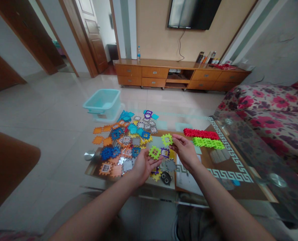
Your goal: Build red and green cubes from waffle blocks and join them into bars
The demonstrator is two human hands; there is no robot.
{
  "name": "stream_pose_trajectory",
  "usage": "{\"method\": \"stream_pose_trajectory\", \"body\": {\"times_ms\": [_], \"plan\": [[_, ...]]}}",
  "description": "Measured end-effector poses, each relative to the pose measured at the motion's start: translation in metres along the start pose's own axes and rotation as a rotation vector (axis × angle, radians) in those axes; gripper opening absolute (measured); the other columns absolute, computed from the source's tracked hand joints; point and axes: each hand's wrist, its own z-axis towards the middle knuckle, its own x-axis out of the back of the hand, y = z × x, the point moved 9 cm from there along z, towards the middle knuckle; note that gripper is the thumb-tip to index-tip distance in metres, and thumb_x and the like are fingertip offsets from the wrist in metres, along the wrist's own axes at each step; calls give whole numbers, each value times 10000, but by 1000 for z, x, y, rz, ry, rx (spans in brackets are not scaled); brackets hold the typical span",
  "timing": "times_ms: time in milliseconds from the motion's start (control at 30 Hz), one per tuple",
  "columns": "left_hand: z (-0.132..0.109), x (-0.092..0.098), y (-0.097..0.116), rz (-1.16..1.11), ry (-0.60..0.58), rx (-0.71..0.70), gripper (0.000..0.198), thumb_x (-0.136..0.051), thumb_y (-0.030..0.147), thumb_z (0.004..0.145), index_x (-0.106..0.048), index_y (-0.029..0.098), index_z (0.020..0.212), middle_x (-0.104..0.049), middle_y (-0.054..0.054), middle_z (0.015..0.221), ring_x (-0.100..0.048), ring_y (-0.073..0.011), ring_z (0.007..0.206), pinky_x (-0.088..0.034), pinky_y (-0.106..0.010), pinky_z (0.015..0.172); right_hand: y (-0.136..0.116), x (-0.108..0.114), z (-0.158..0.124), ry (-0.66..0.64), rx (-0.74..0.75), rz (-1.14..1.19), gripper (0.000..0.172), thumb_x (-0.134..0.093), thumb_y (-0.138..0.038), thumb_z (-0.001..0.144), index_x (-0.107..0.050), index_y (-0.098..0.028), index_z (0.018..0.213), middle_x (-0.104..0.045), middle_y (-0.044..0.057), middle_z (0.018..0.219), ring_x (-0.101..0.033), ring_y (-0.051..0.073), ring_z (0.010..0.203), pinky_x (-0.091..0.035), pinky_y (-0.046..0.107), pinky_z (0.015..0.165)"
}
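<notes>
My left hand (145, 164) holds a lime-green square tile (155, 152) with notched edges and a window-like cut-out, thumb on its edge and fingers beneath. Pinched by my right hand (185, 149) is a second lime-green tile (167, 140) of the same kind, a little higher and to the right, apart from the first. Below them lies a purple tile (165, 153). A heap of notched tiles in orange (116, 170), blue (106, 153), grey and yellow spreads to the left. On the right, a row of red tiles (201, 133) lies behind a row of lime-green tiles (209, 143).
The glass table (239, 190) has a Greek-key border. A turquoise plastic tub (103, 100) stands beyond its far left corner. A black round owl-like item (166, 178) and a white sheet (187, 180) lie near the front edge. A floral sofa (271, 103) is at right.
</notes>
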Motion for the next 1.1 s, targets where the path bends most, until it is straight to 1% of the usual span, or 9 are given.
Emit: {"method": "stream_pose_trajectory", "body": {"times_ms": [233,333,467,600,700,800,867,1000,1100], "plan": [[8,0,5,8,-31,-60,188,-480,189,936,-621,123,1042,-714,-137,1069,-738,-200,844,-590,-306,795,4,-10,-12,-75,-165,131,475,-857,-133,596,-706,-227,1036,-682,-27,831,-685,114,760,-626,218,735],[11,2,8,37,-39,-113,128,-537,216,928,-625,130,963,-709,-108,955,-713,-177,741,-566,-272,693,3,-14,-15,-115,-186,107,419,-850,-147,605,-710,-226,992,-695,-14,867,-684,117,786,-621,212,724],[12,5,12,127,-35,-186,103,-621,247,885,-626,145,895,-677,-62,868,-681,-156,680,-512,-240,597,5,-16,-18,-135,-231,84,290,-846,-211,638,-704,-229,890,-690,-18,854,-652,107,711,-619,246,682],[13,1,17,283,-73,-277,149,-685,228,809,-635,138,917,-650,-24,786,-619,-113,622,-449,-205,552,7,-17,-19,-168,-261,-17,297,-847,-253,656,-747,-213,933,-722,25,915,-647,119,711,-561,215,592],[12,-4,22,404,-122,-352,275,-719,227,768,-631,145,1015,-632,9,706,-563,-98,581,-428,-203,556,6,-15,-19,-165,-243,-87,341,-856,-280,656,-765,-206,976,-725,30,884,-613,108,655,-511,212,544],[12,-1,25,444,-97,-386,368,-757,268,746,-588,168,1057,-622,33,657,-553,-103,567,-425,-213,574,5,-15,-19,-162,-213,-135,368,-870,-324,638,-769,-201,970,-726,31,870,-591,104,628,-481,222,532],[12,1,24,438,-84,-370,335,-758,289,748,-581,169,1006,-617,32,642,-549,-102,563,-420,-215,581,4,-14,-18,-164,-180,-185,366,-875,-355,620,-776,-190,931,-733,43,892,-593,112,642,-471,230,539],[10,-9,22,370,-170,-336,184,-705,271,762,-636,138,870,-624,-9,696,-561,-102,611,-429,-220,603,-2,-18,-17,-204,-72,-316,377,-853,-415,633,-788,-185,924,-748,56,896,-611,142,703,-470,248,576],[8,-15,22,337,-214,-321,196,-721,270,746,-685,124,872,-634,-26,741,-572,-109,641,-441,-225,614,-7,-21,-17,-233,-6,-381,380,-815,-455,669,-789,-187,939,-762,68,918,-631,168,734,-488,281,617]]}}
